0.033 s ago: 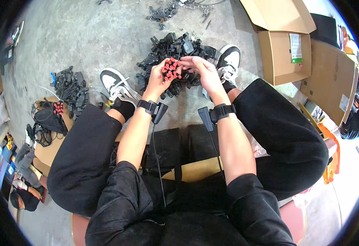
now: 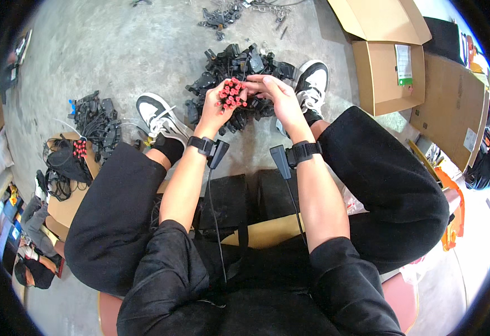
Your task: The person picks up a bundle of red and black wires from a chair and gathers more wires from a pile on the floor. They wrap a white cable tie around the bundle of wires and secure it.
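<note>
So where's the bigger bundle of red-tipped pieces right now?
In the head view, the bigger bundle is in the left hand, left of the right hand and seen against the pile of black parts.

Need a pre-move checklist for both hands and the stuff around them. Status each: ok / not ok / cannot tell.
1. Left hand gripping the red-tipped bundle: ok.
2. Bundle tips level with each other: not ok, some sit lower and splay outward.
3. Right hand beside the bundle, fingers extended: ok.
4. Right fingertips actually touching the bundle: cannot tell.
5. Floor under the hands free of parts: not ok, a pile of black parts lies there.
6. Cardboard box open: ok.
</note>
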`<state>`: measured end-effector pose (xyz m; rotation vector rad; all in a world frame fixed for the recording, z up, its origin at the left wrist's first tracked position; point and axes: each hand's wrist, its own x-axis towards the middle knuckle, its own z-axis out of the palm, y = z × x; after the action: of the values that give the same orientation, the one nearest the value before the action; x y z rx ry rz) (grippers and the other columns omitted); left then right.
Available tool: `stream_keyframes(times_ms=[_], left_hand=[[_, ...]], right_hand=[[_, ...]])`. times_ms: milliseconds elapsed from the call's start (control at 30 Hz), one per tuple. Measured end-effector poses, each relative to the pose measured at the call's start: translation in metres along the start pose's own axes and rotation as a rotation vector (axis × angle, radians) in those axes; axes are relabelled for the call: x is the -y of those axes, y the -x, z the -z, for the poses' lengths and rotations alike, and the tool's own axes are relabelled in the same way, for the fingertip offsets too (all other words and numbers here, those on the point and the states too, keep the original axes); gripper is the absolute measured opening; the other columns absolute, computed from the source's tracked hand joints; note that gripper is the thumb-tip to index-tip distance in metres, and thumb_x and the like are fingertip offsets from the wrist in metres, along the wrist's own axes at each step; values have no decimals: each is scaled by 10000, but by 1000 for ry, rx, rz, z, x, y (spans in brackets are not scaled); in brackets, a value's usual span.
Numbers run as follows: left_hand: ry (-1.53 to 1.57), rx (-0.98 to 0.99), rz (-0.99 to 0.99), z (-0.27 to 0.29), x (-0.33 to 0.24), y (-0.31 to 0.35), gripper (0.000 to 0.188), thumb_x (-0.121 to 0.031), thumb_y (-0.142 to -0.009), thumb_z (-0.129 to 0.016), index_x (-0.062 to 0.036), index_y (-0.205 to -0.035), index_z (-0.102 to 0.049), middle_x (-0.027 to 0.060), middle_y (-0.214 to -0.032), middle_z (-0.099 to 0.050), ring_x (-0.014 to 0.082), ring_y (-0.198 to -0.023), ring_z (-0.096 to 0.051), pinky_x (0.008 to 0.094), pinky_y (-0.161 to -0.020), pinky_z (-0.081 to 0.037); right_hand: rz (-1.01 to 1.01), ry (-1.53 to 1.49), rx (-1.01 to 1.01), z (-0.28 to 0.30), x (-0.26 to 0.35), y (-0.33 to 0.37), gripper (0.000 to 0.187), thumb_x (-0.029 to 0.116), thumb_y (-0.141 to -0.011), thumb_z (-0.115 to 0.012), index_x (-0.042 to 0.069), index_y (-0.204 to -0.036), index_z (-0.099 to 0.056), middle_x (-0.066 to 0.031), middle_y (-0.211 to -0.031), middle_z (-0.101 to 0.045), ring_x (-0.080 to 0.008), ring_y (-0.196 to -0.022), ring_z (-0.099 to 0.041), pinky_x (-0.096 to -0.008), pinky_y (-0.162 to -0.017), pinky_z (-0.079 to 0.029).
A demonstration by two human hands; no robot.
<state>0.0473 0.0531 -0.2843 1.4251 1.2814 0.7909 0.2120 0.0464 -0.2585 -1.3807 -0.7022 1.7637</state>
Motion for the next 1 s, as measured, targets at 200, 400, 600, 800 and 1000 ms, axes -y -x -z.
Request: stream_keyframes(times_ms=[200, 400, 600, 800, 1000], left_hand=[[322, -72, 143, -10, 16, -2, 106, -93, -776, -662, -22, -839, -615, 33, -790, -651, 102, -718, -602, 241, -625, -478], [61, -10, 88, 1, 22, -3, 135, -47, -732, -641, -17, -857, -599, 66, -788, -638, 146, -716, -612, 275, -651, -470], [74, -30, 74, 1, 27, -6, 213, 21, -704, -653, -16, -908, -606, 36, -832, -640, 100, -771, -587, 244, -699, -472], [192, 6, 87, 1, 20, -6, 168, -91, -769, -657, -5, -900, -596, 57, -826, -630, 137, -759, -591, 275, -694, -465], [408, 151, 162, 6, 16, -13, 131, -53, -785, -645, -19, -900, -592, 6, -818, -624, 80, -756, -577, 224, -683, -467]], right_hand=[[200, 232, -192, -13, -10, 2, 122, 36, -799, -571, 17, -897, -641, -44, -791, -633, -82, -724, -572, -215, -640, -454], [532, 634, -77, -24, 8, -1, 157, 58, -754, -624, 55, -909, -650, -71, -773, -558, -198, -671, -568, -271, -650, -473], [430, 724, 49, -21, 17, -12, 136, 53, -759, -628, 46, -893, -652, -87, -824, -583, -228, -747, -590, -297, -674, -476], [551, 882, 221, -9, 29, -27, 146, 98, -729, -625, 77, -868, -663, -81, -806, -558, -257, -763, -574, -325, -700, -471], [659, 1125, 453, 1, 50, -42, 161, 148, -728, -631, 86, -873, -660, -69, -767, -528, -244, -738, -564, -335, -666, -469]])
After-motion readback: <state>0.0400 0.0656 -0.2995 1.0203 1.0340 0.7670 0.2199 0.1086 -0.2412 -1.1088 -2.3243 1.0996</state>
